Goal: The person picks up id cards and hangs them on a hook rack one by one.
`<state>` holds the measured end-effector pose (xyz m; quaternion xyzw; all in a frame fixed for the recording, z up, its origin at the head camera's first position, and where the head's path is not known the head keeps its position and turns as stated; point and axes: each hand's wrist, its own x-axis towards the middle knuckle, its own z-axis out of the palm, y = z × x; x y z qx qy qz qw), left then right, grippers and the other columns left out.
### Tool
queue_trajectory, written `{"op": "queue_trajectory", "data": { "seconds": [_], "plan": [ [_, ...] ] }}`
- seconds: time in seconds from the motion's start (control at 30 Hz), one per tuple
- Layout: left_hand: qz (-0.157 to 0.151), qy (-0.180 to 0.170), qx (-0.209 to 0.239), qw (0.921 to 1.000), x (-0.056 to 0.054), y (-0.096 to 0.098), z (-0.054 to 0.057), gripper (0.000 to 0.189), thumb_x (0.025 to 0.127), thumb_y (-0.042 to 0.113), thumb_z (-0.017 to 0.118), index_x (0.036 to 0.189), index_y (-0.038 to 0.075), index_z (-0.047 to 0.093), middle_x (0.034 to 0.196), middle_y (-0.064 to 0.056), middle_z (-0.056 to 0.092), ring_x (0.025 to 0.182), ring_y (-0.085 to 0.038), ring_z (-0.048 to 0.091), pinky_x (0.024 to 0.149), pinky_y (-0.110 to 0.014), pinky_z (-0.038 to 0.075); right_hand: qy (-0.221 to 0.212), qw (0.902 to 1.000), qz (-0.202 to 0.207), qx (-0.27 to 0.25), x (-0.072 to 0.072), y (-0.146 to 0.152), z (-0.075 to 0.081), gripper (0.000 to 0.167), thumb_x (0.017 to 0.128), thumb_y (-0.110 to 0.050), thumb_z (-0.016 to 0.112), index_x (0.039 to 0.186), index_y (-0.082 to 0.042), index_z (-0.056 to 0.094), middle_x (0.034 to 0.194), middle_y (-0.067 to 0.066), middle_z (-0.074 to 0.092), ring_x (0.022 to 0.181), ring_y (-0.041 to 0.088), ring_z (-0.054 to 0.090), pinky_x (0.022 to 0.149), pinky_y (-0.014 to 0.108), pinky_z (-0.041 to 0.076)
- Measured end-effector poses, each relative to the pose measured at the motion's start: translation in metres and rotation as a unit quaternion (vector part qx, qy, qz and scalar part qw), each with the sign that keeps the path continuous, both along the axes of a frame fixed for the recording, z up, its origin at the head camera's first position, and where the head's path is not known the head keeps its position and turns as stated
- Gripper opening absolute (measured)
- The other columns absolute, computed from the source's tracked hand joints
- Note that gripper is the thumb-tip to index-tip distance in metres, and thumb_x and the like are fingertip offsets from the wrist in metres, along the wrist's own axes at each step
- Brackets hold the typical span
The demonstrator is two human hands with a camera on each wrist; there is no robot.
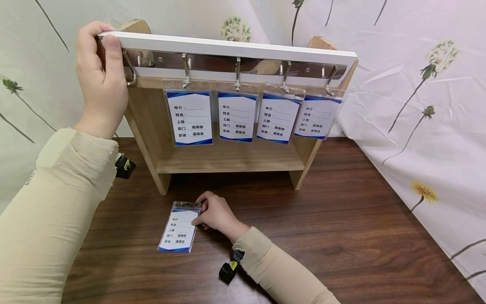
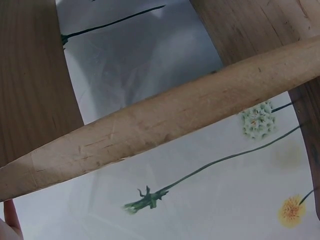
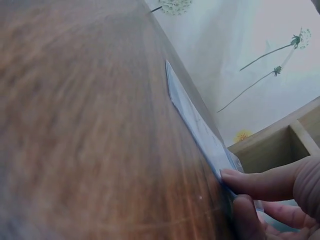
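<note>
My left hand [image 1: 100, 76] grips the left end of the white hook rail [image 1: 228, 44], thumb on its front face; in the left wrist view only a bit of a finger [image 2: 11, 220] shows. Below, my right hand [image 1: 217, 213] pinches the upper right edge of a badge holder [image 1: 179, 230] with a white and blue card, close over the table. In the right wrist view the thumb [image 3: 265, 182] lies on the badge holder [image 3: 197, 122], seen nearly edge-on. Several like badges, one of them this badge [image 1: 190, 118], hang from the rail's metal hooks. The leftmost hook [image 1: 130, 69] bears none.
The rail sits across the top of a wooden shelf stand [image 1: 228, 160] on the dark wood table [image 1: 360, 236]. A white cloth with printed flowers [image 1: 410, 105] hangs behind and to the right. Black wrist cameras are strapped at both sleeves.
</note>
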<state>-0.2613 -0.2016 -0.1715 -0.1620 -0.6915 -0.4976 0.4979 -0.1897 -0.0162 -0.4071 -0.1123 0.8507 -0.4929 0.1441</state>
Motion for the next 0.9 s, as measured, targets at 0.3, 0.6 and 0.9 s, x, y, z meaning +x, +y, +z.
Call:
{"op": "queue_trajectory", "data": {
  "seconds": [0.3, 0.6, 0.9],
  "plan": [
    [-0.002, -0.001, -0.007, 1.0000, 0.0002, -0.0002, 0.0003, 0.021, 0.102, 0.010, 0.041, 0.115, 0.016, 0.057, 0.102, 0.018, 0.046, 0.098, 0.002, 0.046, 0.091, -0.018, 0.033, 0.006, 1.0000, 0.003, -0.003, 0.0018, -0.0007, 0.0018, 0.048, 0.073, 0.001, 0.084, 0.112, -0.008, 0.058, 0.091, 0.000, 0.051, 0.048, 0.013, 0.052, 0.044, 0.023, 0.048],
    [0.003, -0.007, -0.014, 0.9999, 0.0005, -0.0017, -0.0002, 0.022, 0.102, 0.010, 0.040, 0.117, 0.015, 0.056, 0.103, 0.019, 0.045, 0.098, 0.005, 0.044, 0.092, -0.018, 0.033, -0.009, 0.9996, 0.000, -0.027, 0.0031, -0.0003, 0.0056, 0.044, 0.077, 0.005, 0.077, 0.111, -0.009, 0.053, 0.095, 0.003, 0.053, 0.052, 0.014, 0.052, 0.046, 0.024, 0.047],
    [-0.006, -0.011, -0.005, 0.9999, 0.0012, -0.0005, 0.0008, 0.021, 0.102, 0.011, 0.041, 0.115, 0.015, 0.056, 0.102, 0.018, 0.045, 0.097, 0.003, 0.045, 0.090, -0.017, 0.032, -0.041, 0.9960, -0.005, -0.080, 0.0019, 0.0007, 0.0082, 0.040, 0.081, 0.013, 0.065, 0.111, -0.006, 0.048, 0.104, 0.012, 0.060, 0.055, 0.019, 0.055, 0.046, 0.030, 0.052]
  ]
}}
